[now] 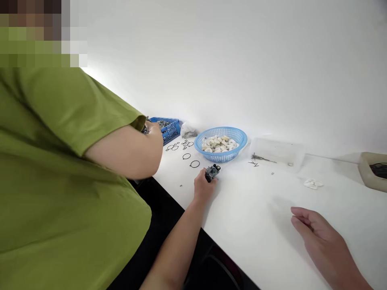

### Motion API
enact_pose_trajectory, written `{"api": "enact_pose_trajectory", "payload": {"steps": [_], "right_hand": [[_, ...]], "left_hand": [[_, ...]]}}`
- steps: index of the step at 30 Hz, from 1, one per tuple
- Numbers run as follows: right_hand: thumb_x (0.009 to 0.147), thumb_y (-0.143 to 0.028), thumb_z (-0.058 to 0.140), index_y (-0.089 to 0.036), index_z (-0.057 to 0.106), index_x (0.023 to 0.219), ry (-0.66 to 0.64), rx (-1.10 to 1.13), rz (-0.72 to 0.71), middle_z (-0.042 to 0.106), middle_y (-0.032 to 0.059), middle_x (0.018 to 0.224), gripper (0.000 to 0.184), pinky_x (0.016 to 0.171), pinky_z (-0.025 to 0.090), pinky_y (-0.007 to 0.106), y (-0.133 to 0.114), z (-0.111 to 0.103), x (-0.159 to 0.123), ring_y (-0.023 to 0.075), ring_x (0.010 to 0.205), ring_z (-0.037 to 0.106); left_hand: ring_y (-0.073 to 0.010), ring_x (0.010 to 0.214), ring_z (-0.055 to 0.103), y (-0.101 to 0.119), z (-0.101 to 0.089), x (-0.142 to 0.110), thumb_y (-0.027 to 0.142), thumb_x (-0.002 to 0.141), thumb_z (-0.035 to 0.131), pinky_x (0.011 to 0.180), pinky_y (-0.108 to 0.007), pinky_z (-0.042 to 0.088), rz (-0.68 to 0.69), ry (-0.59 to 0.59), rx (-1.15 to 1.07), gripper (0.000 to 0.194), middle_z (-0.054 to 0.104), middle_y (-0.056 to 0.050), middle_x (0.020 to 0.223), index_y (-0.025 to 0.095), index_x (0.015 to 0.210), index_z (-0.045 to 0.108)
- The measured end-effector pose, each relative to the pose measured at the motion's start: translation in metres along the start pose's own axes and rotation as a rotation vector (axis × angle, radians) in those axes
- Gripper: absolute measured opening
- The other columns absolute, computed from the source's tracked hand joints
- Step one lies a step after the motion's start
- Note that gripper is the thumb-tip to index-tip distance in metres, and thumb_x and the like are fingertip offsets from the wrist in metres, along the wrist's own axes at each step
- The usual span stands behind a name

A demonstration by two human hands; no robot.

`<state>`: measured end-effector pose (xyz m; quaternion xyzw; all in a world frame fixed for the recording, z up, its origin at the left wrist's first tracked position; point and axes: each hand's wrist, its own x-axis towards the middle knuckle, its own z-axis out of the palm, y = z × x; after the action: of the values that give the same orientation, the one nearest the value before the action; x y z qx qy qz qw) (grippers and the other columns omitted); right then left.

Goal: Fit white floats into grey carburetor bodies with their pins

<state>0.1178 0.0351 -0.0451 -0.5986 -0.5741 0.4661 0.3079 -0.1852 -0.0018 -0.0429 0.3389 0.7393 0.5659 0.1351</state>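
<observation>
My left hand (203, 187) reaches forward over the white table (248, 217) and is closed on a small grey metal part (212, 172) with dark round fittings. Just beyond it stands a round light-blue basket (238, 137) filled with white and cream ring-shaped pieces (219, 143). Black O-rings (190, 160) lie loose on the table left of the part. Near the front right, my right hand (313, 229) rests low over the table, fingers loosely spread and holding nothing.
A co-worker in a green shirt (60, 169) fills the left side, a hand at a blue crate (171, 128) of small metal parts. A clear tray (278, 153) holds thin metal pins. White pieces (313, 184) and a beige container (373, 171) sit at the right.
</observation>
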Motion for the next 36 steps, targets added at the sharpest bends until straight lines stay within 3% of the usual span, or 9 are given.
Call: {"api": "enact_pose_trajectory", "payload": {"steps": [6, 11, 18, 27, 36], "right_hand": [[0.069, -0.051, 0.056, -0.025, 0.064, 0.099, 0.045, 0.008, -0.036, 0.066, 0.0046, 0.102, 0.039, 0.089, 0.046, 0.046, -0.004, 0.003, -0.005, 0.0302, 0.100, 0.061], [0.069, -0.051, 0.057, -0.024, 0.064, 0.097, 0.041, 0.000, -0.061, 0.067, 0.0060, 0.101, 0.040, 0.088, 0.046, 0.046, -0.002, 0.002, -0.003, 0.0305, 0.099, 0.061], [0.071, -0.049, 0.057, -0.023, 0.065, 0.096, 0.054, 0.019, -0.102, 0.067, 0.0066, 0.100, 0.037, 0.084, 0.049, 0.042, -0.009, 0.002, -0.009, 0.0294, 0.096, 0.063], [0.075, -0.048, 0.056, -0.025, 0.062, 0.099, 0.046, 0.033, -0.073, 0.064, 0.0058, 0.103, 0.034, 0.089, 0.046, 0.044, -0.011, 0.003, -0.013, 0.0280, 0.098, 0.059], [0.073, -0.047, 0.059, -0.025, 0.063, 0.098, 0.035, 0.043, -0.054, 0.064, 0.0042, 0.098, 0.034, 0.088, 0.048, 0.042, -0.010, 0.001, -0.012, 0.0272, 0.097, 0.061]], "left_hand": [[-0.0190, 0.079, 0.063, -0.005, -0.001, -0.006, 0.040, 0.065, 0.077, 0.076, -0.033, 0.050, -0.075, -0.056, -0.383, 0.048, 0.066, -0.007, 0.088, 0.016, 0.100, 0.056], [-0.0171, 0.065, 0.062, -0.002, -0.002, -0.013, 0.059, 0.072, 0.065, 0.062, -0.032, 0.050, -0.163, -0.118, -0.617, 0.051, 0.067, -0.009, 0.086, 0.014, 0.095, 0.057], [-0.0157, 0.054, 0.058, 0.006, -0.001, -0.018, 0.054, 0.074, 0.062, 0.047, -0.026, 0.040, -0.324, -0.175, -0.771, 0.043, 0.065, -0.006, 0.073, 0.016, 0.094, 0.057], [-0.0135, 0.041, 0.047, 0.025, 0.000, -0.036, 0.048, 0.077, 0.051, 0.040, -0.024, 0.030, -0.704, -0.423, -0.930, 0.040, 0.058, -0.006, 0.056, 0.011, 0.086, 0.063], [-0.0191, 0.061, 0.061, 0.026, -0.002, -0.040, 0.039, 0.075, 0.051, 0.051, -0.028, 0.043, -0.695, -0.497, -1.054, 0.033, 0.066, -0.012, 0.077, 0.011, 0.086, 0.065]]}}
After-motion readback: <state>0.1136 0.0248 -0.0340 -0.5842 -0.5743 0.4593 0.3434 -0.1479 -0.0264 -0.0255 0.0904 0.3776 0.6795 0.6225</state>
